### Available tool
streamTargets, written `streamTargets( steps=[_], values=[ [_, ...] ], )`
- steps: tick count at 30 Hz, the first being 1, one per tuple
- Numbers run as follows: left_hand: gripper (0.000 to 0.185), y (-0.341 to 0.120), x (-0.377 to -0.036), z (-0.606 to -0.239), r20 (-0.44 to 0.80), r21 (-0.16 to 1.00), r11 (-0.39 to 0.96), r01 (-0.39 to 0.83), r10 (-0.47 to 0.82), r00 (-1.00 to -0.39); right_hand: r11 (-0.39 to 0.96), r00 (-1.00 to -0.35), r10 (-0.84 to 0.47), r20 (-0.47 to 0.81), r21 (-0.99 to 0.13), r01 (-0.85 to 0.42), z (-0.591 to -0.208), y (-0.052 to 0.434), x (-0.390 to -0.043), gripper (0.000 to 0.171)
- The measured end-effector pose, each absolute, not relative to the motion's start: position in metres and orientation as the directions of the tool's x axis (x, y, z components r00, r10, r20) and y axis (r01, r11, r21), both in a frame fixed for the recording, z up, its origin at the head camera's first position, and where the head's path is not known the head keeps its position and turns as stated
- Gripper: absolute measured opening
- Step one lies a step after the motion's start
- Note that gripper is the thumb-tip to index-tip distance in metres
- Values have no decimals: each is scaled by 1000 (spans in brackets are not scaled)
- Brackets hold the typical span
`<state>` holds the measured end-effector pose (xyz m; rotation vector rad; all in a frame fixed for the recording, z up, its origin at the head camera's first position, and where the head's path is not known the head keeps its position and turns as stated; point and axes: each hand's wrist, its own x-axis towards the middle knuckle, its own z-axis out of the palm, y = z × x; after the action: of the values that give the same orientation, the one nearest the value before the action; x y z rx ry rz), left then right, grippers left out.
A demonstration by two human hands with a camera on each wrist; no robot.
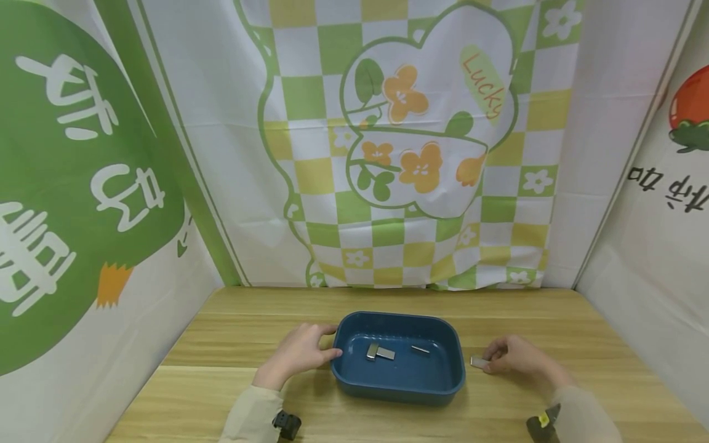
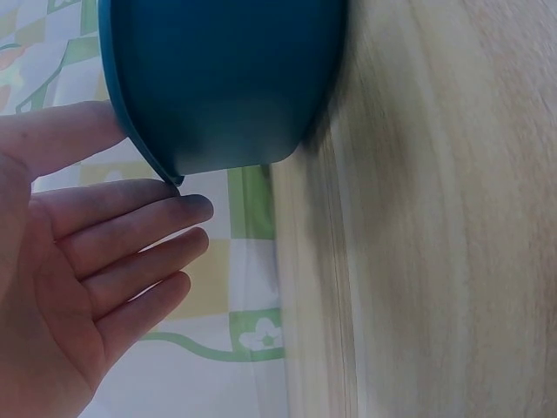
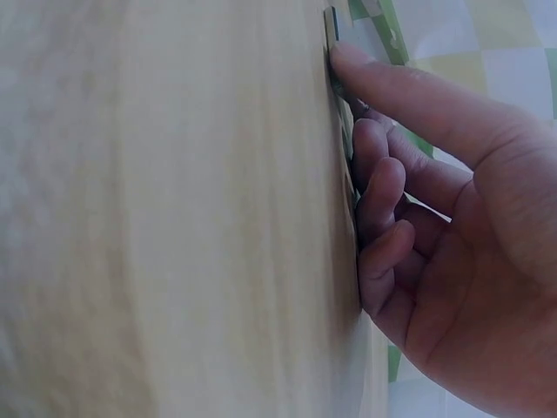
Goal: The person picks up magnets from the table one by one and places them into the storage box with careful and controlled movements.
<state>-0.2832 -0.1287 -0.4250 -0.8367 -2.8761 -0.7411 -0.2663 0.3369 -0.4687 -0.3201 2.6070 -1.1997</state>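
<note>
A blue rectangular box stands on the table with several small flat silver metal pieces inside. My left hand rests at its left end, fingers mostly straight. In the left wrist view, the thumb tip of that hand disappears behind the box rim, and the index finger touches the rim. Right of the box, my right hand pinches another flat silver piece at the tabletop. The right wrist view shows the thumb pressed on this thin piece, with the other fingers curled.
The wooden table carries the box near its middle. Behind it hangs a green checkered cloth reaching the table's back edge. Printed cloth walls enclose the left and right sides.
</note>
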Motion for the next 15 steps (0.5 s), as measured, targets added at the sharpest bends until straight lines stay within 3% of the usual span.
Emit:
streamTargets(
  steps=[15],
  values=[
    [51,-128,-282,-423,177,439,738,512,488,-855,634,-929,-340,-146,-765,-111,-467,339,-267,24]
  ],
)
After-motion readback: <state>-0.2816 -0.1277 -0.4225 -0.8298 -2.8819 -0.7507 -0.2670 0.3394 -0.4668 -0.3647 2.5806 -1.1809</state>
